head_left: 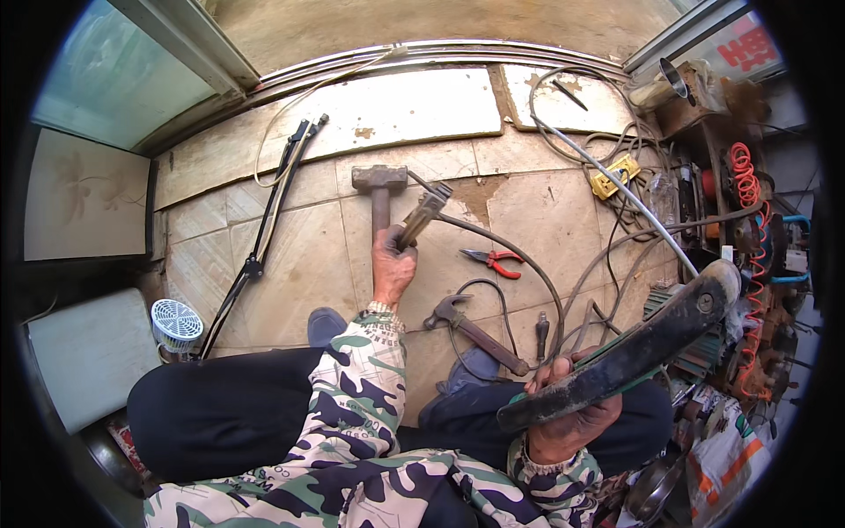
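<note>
My left hand point(393, 268) is closed around a brass-coloured metal clamp point(422, 214), whose jaw end points away to the upper right. A sledgehammer point(379, 179) lies just beyond the hand; its handle runs down to my fingers, and I cannot tell whether they grip it too. At the lower right, my right hand point(576, 422) grips a long, scuffed black curved piece point(616, 348) with a green edge and a screw at its far end. Most of the right-hand fingers are hidden behind it. Between the hands lie a claw hammer point(475, 334) and red-handled pliers point(502, 261).
Dark cables point(519, 242) loop over the tiled floor to a yellow power strip point(616, 176). A thin pale rod point(616, 185) slants at the right. Folded black stand legs point(273, 202) lie left, near a white round lamp point(176, 321). A cluttered workbench point(731, 176) with a red coiled hose borders the right.
</note>
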A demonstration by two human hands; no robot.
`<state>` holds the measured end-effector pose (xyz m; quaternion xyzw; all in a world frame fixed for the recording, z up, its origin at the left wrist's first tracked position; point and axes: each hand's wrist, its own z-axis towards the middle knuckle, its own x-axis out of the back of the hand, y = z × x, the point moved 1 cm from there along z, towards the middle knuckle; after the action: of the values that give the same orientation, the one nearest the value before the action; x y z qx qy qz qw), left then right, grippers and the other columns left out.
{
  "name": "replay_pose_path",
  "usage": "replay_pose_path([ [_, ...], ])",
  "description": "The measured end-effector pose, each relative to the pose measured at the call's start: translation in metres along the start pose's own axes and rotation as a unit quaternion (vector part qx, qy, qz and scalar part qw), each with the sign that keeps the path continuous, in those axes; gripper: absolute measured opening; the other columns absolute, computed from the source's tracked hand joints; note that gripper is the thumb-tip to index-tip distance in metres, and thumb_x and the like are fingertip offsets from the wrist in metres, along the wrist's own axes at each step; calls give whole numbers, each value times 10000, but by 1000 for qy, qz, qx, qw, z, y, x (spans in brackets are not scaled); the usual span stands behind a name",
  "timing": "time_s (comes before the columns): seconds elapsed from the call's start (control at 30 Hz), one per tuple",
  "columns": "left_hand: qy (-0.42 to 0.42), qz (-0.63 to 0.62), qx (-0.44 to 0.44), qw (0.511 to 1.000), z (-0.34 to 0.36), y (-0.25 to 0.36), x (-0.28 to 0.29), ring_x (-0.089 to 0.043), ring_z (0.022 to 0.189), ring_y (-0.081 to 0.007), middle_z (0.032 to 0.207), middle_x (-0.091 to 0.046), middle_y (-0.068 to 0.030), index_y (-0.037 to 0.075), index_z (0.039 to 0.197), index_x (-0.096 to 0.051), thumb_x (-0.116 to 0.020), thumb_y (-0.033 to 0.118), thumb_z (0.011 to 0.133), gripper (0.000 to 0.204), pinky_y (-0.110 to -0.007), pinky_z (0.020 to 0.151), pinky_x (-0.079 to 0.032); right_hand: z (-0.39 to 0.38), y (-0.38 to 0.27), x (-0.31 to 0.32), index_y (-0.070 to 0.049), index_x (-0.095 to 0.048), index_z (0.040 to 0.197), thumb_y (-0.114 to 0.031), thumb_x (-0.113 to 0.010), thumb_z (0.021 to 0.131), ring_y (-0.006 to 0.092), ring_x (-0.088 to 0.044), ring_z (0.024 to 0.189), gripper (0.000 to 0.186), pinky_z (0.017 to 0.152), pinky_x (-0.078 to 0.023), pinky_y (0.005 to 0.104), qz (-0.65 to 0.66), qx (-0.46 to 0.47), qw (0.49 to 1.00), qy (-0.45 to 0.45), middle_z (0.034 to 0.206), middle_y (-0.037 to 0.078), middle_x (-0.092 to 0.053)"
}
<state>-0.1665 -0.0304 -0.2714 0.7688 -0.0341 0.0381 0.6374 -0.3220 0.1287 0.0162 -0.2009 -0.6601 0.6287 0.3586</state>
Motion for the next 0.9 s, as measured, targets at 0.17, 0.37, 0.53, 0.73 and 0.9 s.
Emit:
replay_pose_path([
  [0.17, 50, 76, -76, 993, 26, -3, 51, -574, 916, -230, 989, -566, -99, 6, 1000, -622, -555, -64, 759, 260, -307, 856, -465, 1, -3, -8, 31, -557, 1023, -17, -711, 919, 170, -593, 560, 192, 509, -527, 304, 7, 5, 999, -33, 829, 89, -581],
  [0.37, 35, 114, -153, 981, 59, -14, 60, -550, 904, -195, 954, -583, -70, 4, 1019, -659, -494, -57, 757, 315, -291, 863, -450, 1, -3, -13, 31, -553, 1037, -1, -706, 919, 179, -598, 568, 196, 522, -530, 311, 36, -32, 998, -41, 856, 102, -595],
  [0.53, 19, 160, -177, 971, 69, -34, 60, -558, 902, -204, 947, -598, -89, -17, 978, -661, -524, -51, 801, 226, -298, 857, -458, 0, -5, -15, 25, -542, 1030, -3, -707, 916, 173, -592, 565, 202, 532, -530, 302, 34, -69, 997, -31, 781, 86, -587],
  [0.73, -17, 86, -84, 993, 59, -9, 54, -537, 866, -192, 925, -559, -78, -18, 907, -641, -609, 2, 816, 98, -308, 796, -451, 5, 14, -14, 15, -563, 1011, -29, -734, 902, 154, -600, 568, 208, 514, -522, 279, 6, -37, 998, -58, 748, 70, -607],
  [0.9, -19, 127, -91, 987, 59, 11, 58, -554, 860, -278, 908, -587, -136, -12, 909, -679, -745, 91, 758, 194, -387, 791, -466, 3, 21, -18, 18, -578, 1010, -64, -749, 896, 157, -614, 574, 222, 505, -529, 277, -13, -14, 997, -71, 756, 75, -623],
])
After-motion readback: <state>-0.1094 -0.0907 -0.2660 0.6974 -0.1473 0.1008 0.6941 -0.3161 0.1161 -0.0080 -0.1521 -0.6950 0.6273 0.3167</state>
